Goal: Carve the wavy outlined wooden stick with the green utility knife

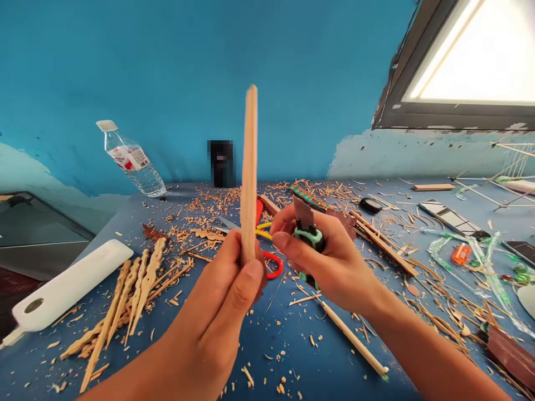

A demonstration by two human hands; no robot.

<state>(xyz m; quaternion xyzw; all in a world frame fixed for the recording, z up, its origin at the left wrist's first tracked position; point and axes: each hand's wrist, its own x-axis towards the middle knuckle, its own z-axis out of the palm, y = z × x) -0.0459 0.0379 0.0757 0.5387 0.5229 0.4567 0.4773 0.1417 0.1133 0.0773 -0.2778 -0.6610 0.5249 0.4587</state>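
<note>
My left hand (225,303) is closed round the lower end of a flat wooden stick (249,167), which stands nearly upright in front of me. In my right hand (334,264), fingers curled, is a utility knife (310,238) with a green and black handle. Its broad grey blade points up, to the right of the stick and apart from it. Behind my hands lie scissors (273,265) with red handle loops, partly hidden, and a yellow-handled tool (264,226). A round, pale wooden rod (354,338) rests on the table below my right hand.
Wood shavings litter the blue table (288,351). Several wavy carved sticks (136,278) lie at left beside a long white object (75,284). A water bottle (134,161) leans near the wall. Farther right are a phone (453,218), an orange lighter (461,254) and a stick frame (501,184).
</note>
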